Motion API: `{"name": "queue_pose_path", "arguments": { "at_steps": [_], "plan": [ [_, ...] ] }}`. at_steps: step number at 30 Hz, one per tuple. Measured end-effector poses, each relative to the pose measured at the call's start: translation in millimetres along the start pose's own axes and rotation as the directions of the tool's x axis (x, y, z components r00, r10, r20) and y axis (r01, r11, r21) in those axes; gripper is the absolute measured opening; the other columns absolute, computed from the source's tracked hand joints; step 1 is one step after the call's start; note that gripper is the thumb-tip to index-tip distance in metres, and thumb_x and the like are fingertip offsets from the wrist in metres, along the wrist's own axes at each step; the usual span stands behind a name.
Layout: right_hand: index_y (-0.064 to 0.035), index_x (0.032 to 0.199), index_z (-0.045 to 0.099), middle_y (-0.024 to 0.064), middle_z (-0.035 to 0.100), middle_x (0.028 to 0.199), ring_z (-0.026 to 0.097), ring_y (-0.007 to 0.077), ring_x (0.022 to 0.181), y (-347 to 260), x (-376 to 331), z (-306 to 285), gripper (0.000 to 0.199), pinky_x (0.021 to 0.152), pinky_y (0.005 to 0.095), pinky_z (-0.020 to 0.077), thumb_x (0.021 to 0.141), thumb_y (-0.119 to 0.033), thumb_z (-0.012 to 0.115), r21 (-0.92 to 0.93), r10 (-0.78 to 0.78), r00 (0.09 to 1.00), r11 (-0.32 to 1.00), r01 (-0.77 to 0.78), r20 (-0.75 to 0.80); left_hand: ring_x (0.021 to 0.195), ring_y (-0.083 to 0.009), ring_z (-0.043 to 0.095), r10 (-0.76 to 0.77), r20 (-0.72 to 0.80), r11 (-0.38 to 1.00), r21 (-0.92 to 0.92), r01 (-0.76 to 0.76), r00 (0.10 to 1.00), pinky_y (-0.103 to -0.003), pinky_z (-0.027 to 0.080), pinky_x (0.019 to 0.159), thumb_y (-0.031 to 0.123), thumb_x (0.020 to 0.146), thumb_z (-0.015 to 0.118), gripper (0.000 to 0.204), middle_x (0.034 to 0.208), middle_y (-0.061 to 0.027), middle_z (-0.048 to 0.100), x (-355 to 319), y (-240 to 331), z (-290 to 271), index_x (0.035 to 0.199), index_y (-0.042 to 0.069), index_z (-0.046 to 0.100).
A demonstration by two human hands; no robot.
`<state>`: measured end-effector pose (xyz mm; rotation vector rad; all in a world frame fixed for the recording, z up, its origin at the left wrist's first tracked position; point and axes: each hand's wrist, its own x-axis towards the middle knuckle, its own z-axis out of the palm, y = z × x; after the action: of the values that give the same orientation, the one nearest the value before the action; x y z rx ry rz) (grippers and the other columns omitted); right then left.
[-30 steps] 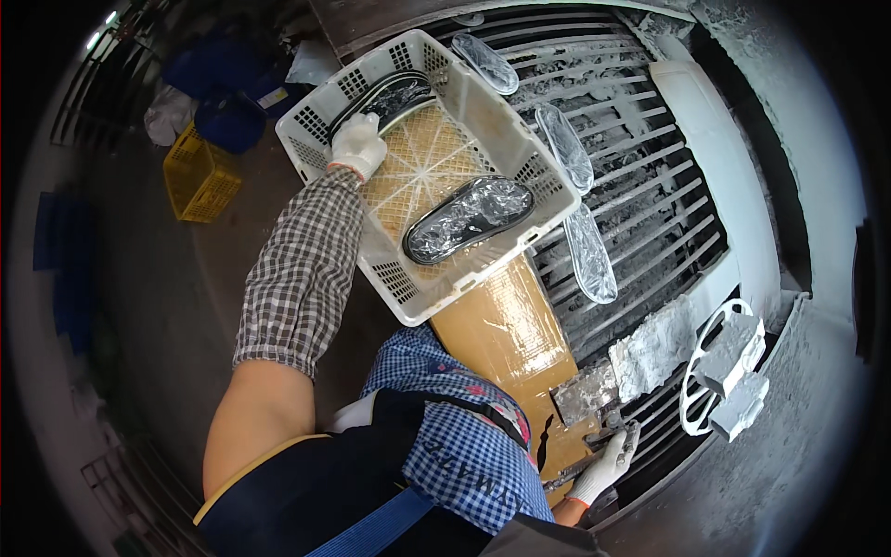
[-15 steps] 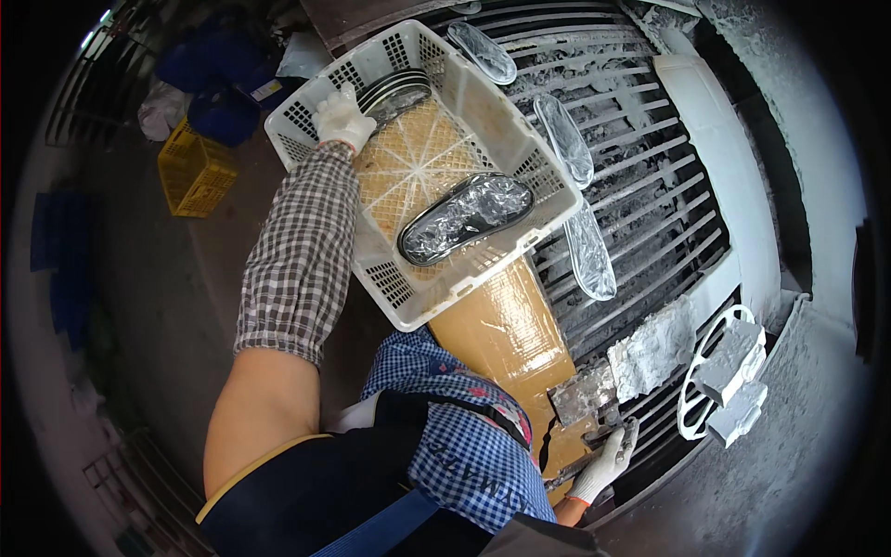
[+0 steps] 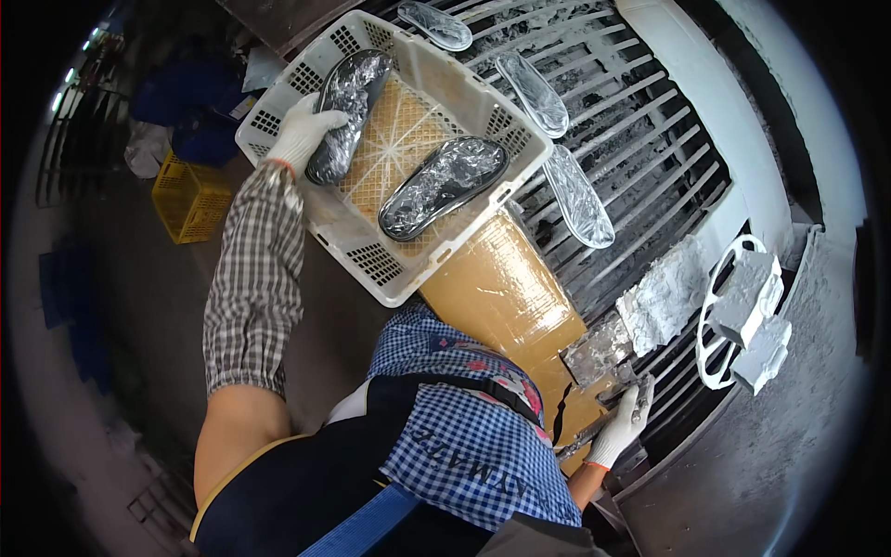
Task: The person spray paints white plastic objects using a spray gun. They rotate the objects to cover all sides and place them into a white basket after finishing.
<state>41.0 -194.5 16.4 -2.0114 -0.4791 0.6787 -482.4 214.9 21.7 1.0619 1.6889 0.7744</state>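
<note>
Foil-wrapped sole (image 3: 345, 110), upper left in crate (image 3: 408, 278), looks light, crinkly, slippery: left hand (image 3: 302, 130) closed around its edge mid-length; right hand (image 3: 620, 429) grips rack (image 3: 650, 139) edge, lower right.

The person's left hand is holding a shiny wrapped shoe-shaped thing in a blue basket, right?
Not quite. The left hand does hold the shiny wrapped shoe-shaped thing, but the basket is white, not blue. The head view shows it, with a second wrapped piece lying inside too.
</note>
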Motion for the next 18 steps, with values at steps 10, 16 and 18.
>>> {"name": "queue_pose_path", "arguments": {
  "at_steps": [10,16,18],
  "plan": [
    [0.0051,0.159,0.046,0.013,0.062,0.147,0.059,0.019,0.125,20,3,-3,0.054,0.111,0.033,0.0447,0.11,-0.016,0.059,0.083,-0.064,0.998,0.994,0.064,-0.005,0.102,-0.0224,0.077,-0.019,0.493,0.898,-0.375,0.232,0.87,-0.036,0.066,0.09,0.007,0.093,0.073,0.061,0.127,-0.0174,0.073,-109,21,85,0.15,-0.003,0.052],
    [0.0076,0.158,0.046,0.0163,0.057,0.155,0.056,0.0224,0.137,26,1,-13,0.055,0.118,0.0349,0.0402,0.111,-0.018,0.059,0.104,-0.053,0.998,0.993,0.054,-0.018,0.09,-0.0198,0.076,-0.101,0.27,0.987,0.152,0.061,0.958,-0.034,0.058,0.088,0.027,0.093,0.075,0.042,0.111,-0.0125,0.08,-49,-39,118,0.127,0.003,0.074],
    [0.0072,0.158,0.046,0.016,0.057,0.155,0.056,0.0221,0.137,32,-1,-16,0.055,0.118,0.0347,0.0403,0.111,-0.019,0.059,0.079,-0.074,0.997,0.994,0.076,-0.033,0.092,-0.0198,0.076,-0.067,0.262,0.974,0.226,0.007,0.963,-0.034,0.058,0.089,0.03,0.093,0.074,0.044,0.111,-0.013,0.079,-51,-36,118,0.128,0.003,0.074]
  ]
}}
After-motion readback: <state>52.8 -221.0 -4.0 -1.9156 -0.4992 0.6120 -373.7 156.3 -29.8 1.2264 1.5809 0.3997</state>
